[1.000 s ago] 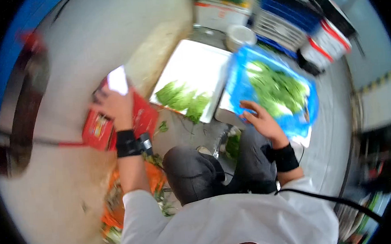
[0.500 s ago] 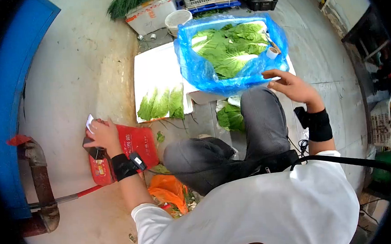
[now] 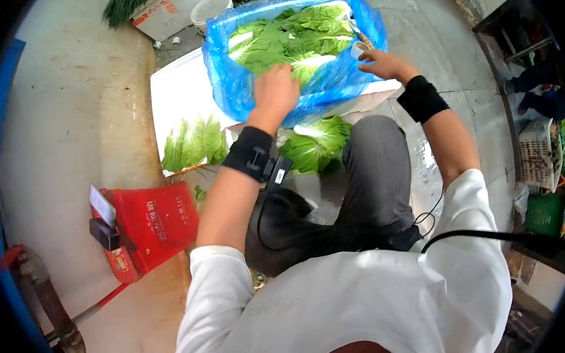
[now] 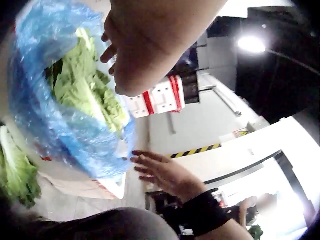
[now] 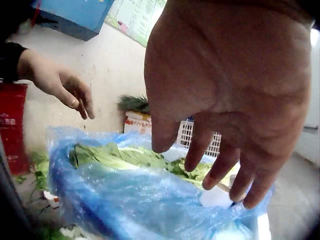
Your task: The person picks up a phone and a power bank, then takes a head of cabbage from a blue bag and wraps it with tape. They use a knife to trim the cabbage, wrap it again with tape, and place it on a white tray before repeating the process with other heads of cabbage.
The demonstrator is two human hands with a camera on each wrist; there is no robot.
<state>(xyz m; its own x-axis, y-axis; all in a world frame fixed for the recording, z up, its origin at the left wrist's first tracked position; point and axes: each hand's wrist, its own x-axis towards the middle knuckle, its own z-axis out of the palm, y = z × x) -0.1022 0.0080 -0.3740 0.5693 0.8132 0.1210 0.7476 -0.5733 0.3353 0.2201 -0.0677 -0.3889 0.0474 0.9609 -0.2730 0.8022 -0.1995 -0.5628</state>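
Head cam, leaves: green leaves sit in the blue bag, just ahead of the left hand, which looks nearer; front one's long axis runs roughly sideways.
Head cam, white roll: right by the right hand's fingertips, touching or not, can't tell.
Left wrist cam, right hand: fingers fairly wide, nothing held.
Right wrist cam, left hand: loosely bent, empty, apart from the leaves.

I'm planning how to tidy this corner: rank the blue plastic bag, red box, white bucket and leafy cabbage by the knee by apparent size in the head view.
Largest to smallest:
1. Blue plastic bag
2. Red box
3. Leafy cabbage
4. White bucket
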